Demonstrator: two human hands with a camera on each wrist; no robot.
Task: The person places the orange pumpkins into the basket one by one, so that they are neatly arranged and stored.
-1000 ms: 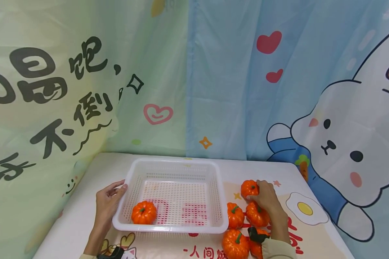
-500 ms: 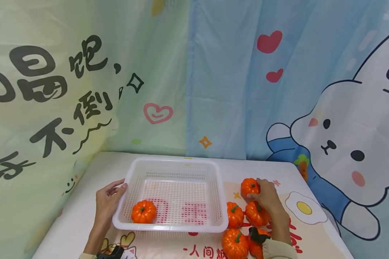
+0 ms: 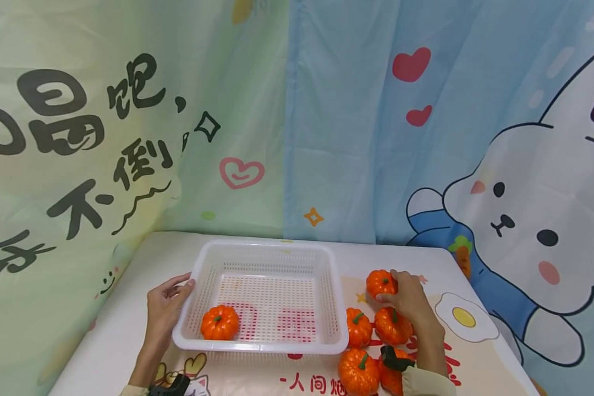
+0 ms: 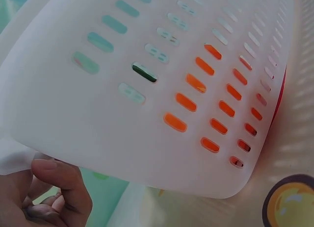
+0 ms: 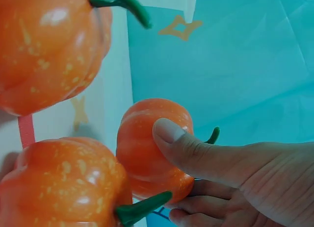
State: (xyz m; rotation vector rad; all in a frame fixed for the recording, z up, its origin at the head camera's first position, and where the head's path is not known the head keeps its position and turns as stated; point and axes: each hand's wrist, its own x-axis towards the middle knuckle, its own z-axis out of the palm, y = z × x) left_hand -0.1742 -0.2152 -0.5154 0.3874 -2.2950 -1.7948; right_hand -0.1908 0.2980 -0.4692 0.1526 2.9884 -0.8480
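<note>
A white perforated plastic basket (image 3: 259, 347) stands on the table with one orange pumpkin (image 3: 220, 323) in its front left corner. My left hand (image 3: 165, 308) is at the basket's left rim; the left wrist view shows its thumb (image 4: 46, 165) against the rim edge and the fingers curled. Right of the basket, my right hand (image 3: 410, 300) grips a small pumpkin (image 3: 380, 282) with a green stem. In the right wrist view the thumb (image 5: 171, 134) presses its side, and the other fingers go behind it. Several more pumpkins (image 3: 358, 371) sit close below that hand.
A printed cloth (image 3: 242, 379) with red lettering and a fried egg picture (image 3: 466, 317) covers part of the white table (image 3: 104, 335). Behind it hangs a curtain (image 3: 334, 137) with hearts and a rabbit. Black straps (image 3: 170, 386) sit at the wrists.
My right hand and the pumpkin in its grip have shifted very slightly toward the back of the table. The left hand and the basket stay put.
</note>
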